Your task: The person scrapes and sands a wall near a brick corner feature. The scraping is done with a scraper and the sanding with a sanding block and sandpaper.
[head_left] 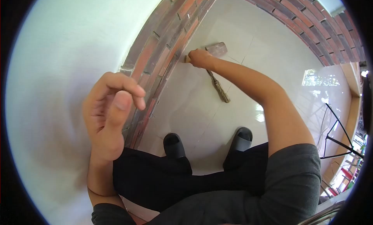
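— What have I got hold of down there?
— A small tan piece (pixel 187 59) at the foot of the brick wall (pixel 163 46). My right hand (pixel 200 57) is closed round it and only the tip shows. I judge it stiff and light, so a firm pinch near the tip should do.
— And the long tool?
— The hammer-like tool (pixel 218 87) lies on the tiled floor (pixel 241 34) just beside that hand. It's probably head-heavy, so I'd take it by the handle. My left hand (pixel 110 112) is raised, loosely curled and empty.
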Demonstrator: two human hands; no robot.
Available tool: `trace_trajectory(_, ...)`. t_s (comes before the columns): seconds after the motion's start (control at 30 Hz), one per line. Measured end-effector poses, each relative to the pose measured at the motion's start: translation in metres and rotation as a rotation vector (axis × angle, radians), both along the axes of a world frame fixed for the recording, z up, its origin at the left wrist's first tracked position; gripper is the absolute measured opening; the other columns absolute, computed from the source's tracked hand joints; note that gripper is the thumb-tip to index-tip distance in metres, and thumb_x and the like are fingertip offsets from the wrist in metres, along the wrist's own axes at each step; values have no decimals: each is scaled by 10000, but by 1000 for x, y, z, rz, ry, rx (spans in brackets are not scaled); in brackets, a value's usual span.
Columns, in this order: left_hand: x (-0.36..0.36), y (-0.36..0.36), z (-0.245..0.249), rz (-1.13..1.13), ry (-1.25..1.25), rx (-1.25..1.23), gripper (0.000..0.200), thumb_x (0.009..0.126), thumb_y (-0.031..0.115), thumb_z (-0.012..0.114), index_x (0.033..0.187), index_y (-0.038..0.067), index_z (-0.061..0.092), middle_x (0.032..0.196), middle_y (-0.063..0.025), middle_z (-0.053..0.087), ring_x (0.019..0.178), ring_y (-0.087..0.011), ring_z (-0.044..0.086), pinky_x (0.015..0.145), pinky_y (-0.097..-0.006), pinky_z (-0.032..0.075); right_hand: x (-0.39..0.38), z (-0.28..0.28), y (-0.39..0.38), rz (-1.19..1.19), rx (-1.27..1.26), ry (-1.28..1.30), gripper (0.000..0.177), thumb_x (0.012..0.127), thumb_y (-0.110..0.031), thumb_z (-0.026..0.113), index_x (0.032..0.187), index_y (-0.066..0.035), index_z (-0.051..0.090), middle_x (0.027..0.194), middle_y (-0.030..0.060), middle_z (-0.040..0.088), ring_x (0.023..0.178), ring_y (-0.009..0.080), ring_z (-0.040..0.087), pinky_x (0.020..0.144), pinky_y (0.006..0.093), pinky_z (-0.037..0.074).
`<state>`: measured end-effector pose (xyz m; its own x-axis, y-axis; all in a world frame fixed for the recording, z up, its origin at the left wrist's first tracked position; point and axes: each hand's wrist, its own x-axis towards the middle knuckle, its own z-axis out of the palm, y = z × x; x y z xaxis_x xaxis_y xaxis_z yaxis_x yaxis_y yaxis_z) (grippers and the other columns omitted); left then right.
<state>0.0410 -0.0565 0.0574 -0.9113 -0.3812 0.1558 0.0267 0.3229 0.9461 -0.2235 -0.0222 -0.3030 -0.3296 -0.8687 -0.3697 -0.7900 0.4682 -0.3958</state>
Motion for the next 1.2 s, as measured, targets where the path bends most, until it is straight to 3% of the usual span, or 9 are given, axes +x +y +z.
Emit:
trace_trajectory(0.07,6,-5,2,6,20,-1,265,1040,242,574,1001,-11,641,891,-59,626,782,-111,575,741,-262,433,-6,5,12,62,53,31,216,864,-71,654,1042,17,740,1063,258,738,1037,403,727,845,496,604)
trace_trajectory(0.33,-6,-4,-6,0,-13,-26,281,1044,261,565,994,-5,639,863,-55,624,788,-111,577,748,-257,427,20,-3,1,-47,-143,-17,199,884,-41,605,1036,-18,732,1062,215,747,1014,387,729,860,462,601)
trace_trajectory(0.53,6,-5,-1,29,8,25,332,1054,311,545,991,-2,638,873,-57,615,767,-112,563,748,-257,424,22,12,39,48,-16,22,191,885,-48,609,1013,3,742,1037,252,741,998,399,734,835,458,610)
trace_trajectory(0.63,-2,-1,-5,15,-10,-10,326,1058,302,539,991,-1,639,872,-54,614,769,-111,564,752,-256,424,38,1,17,-64,-136,-13,207,897,-41,590,1024,-5,749,1042,245,743,999,404,734,832,458,612)
trace_trajectory(0.73,-10,-3,-13,-24,-27,-43,316,1063,287,529,986,1,638,871,-52,612,773,-110,564,755,-257,425,40,4,6,-67,-98,-41,223,910,-37,567,1034,1,749,1055,245,740,1003,405,733,851,459,606)
trace_trajectory(0.93,6,-7,-4,68,0,15,336,1070,312,535,988,-2,623,874,-55,609,784,-109,543,760,-260,424,45,10,63,16,8,-12,251,895,-36,607,1131,-21,693,1082,229,732,1024,382,732,847,467,605)
trace_trajectory(1.13,-9,1,-8,-6,5,-38,367,1070,342,526,990,-4,618,858,-52,598,777,-114,538,764,-263,415,45,-1,3,-86,-73,-46,205,895,-45,601,1073,0,691,1038,226,739,990,392,733,854,463,602)
trace_trajectory(1.2,-7,1,-8,-7,-22,-48,366,1069,340,524,987,-3,618,852,-51,596,774,-116,538,762,-265,414,47,-2,18,17,-61,-37,183,900,-42,595,1049,-8,695,1022,226,741,982,392,733,845,468,601)
